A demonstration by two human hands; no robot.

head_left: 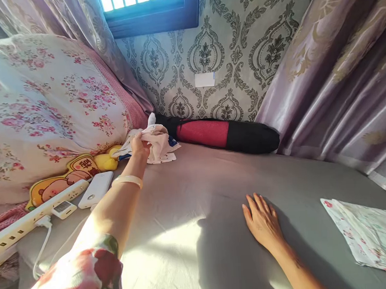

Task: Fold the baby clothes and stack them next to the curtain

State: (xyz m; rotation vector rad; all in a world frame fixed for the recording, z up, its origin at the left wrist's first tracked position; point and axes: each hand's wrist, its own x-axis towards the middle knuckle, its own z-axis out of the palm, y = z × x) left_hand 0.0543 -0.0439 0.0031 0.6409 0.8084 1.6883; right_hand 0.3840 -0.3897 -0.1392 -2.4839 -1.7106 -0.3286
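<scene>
My left hand (140, 146) reaches to the far side of the grey sheet and grips a crumpled cream cloth (157, 142), with some dark blue showing at its edges. What kind of cloth piece it is I cannot make out. A small white rounded thing (151, 119) sticks up just behind it. My right hand (262, 220) lies palm down on the grey sheet (214, 182), fingers spread, holding nothing. Farther right lies a folded pale cloth with a floral print (372, 236).
A black and red rolled bag (218, 134) lies along the wall. Floral bedding (55, 108) is piled at left, beside a yellow plush toy (106, 161). Nearer are a white power strip (38, 217), a plugged-in cable (44, 243) and a white power bank (96, 190). Curtains (335, 85) hang at right.
</scene>
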